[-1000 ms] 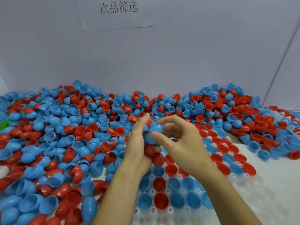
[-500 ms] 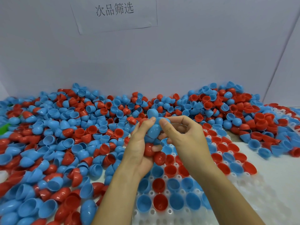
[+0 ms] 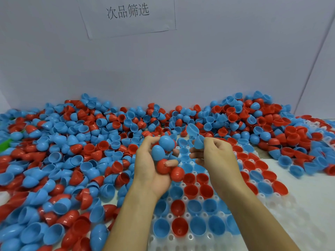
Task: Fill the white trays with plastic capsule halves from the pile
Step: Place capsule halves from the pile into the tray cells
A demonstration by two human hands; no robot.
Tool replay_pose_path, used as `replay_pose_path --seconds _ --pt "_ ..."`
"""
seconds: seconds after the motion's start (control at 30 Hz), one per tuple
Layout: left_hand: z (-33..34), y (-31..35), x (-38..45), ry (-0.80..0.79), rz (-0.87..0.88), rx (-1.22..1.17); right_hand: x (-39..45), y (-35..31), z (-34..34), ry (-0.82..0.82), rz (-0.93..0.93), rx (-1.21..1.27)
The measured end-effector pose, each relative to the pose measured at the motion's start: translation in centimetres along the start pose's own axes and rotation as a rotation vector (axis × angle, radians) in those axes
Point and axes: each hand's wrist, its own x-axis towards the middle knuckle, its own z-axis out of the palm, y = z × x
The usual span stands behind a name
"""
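Note:
A big pile of blue and red capsule halves point(image 3: 76, 142) covers the table from the left edge to the far right. Over the white tray point(image 3: 282, 214), my left hand point(image 3: 150, 169) cups a handful of halves, blue ones on top and red ones below point(image 3: 164, 165). Just to its right, my right hand point(image 3: 215, 158) pinches a blue half point(image 3: 198, 142) at its fingertips, with another blue half point(image 3: 192, 128) above it. The tray's near rows hold blue and red halves sitting open side up point(image 3: 194, 192).
A grey wall point(image 3: 199, 69) with a paper sign point(image 3: 126, 13) stands behind the pile. Another white tray point(image 3: 313, 124), partly buried in halves, lies at the far right. A green object point(image 3: 5, 144) peeks out at the left edge.
My hands have drawn apart: the right hand moved right with a blue half from the handful. The left hand stays cupped around its halves.

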Motion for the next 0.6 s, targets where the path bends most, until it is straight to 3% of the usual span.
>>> replay_pose_path --seconds 0.23,0.43,0.6 --pt "-0.1 0.0 0.0 0.003 0.012 -0.002 0.4 -0.3 -1.1 -0.074 0.139 0.176" --pt "0.0 0.1 0.0 0.01 0.005 0.003 0.6 -0.3 -1.8 -0.154 0.126 0.054" --pt "0.1 -0.1 0.0 0.002 0.005 0.03 0.8 0.3 -1.6 -0.118 0.065 -0.076"
